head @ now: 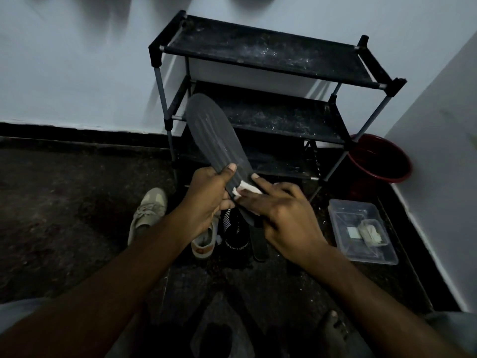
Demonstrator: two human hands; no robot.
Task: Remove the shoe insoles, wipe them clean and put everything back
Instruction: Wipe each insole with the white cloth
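1. Fingers of the left hand (206,200) curl round the insole (216,135), held up at 12 o'clock; right hand (281,215) fingers lie straight, pressing a white wipe (244,189) on it.
2. Wiping is under way. What looks like a second insole (260,244) lies on the floor at 6 o'clock and the beige shoes (148,213) at 7; refitting probably remains.

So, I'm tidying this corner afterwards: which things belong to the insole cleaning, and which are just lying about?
Job: insole held by left hand; white wipe pressed on it by right hand; second insole; beige shoe.
Lying about: shoe rack; red basin; clear tub (perhaps supplies).
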